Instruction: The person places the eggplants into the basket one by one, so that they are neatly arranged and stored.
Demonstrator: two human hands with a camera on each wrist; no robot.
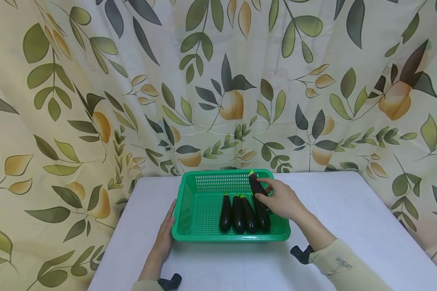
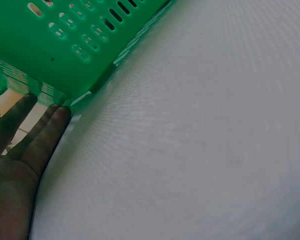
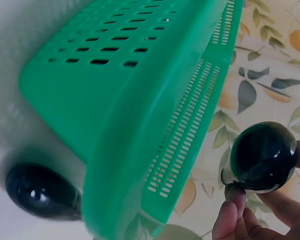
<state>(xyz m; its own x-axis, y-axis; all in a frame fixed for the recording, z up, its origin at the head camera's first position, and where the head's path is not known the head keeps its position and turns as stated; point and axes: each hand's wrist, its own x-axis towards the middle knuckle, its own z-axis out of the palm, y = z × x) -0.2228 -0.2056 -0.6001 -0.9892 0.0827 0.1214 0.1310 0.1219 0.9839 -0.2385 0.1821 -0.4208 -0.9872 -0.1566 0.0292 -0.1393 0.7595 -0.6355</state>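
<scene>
From the head view, a green basket stood on the white bench, close to the leaf-patterned curtain behind it. Four dark eggplants lay side by side in the basket's near half, toward its right wall, green stems pointing away from the person. A fifth eggplant was tilted above the basket's right rear corner, stem up. The right hand gripped this fifth eggplant, fingers curled round its body. The left hand lay flat on the bench against the basket's left wall, fingers straight and together.

From the left wrist view, the basket's perforated wall filled the upper left. The left hand had its straight fingertips touching the basket's lower edge where it met the bench.

From the right wrist view, the basket appeared from below and outside. The right hand's fingers pinched the rounded end of the held eggplant, which hung just outside the basket's slotted wall, against the curtain. Another eggplant's dark rounded end showed at the basket's lower left; whether it touched the basket could not be told.
</scene>
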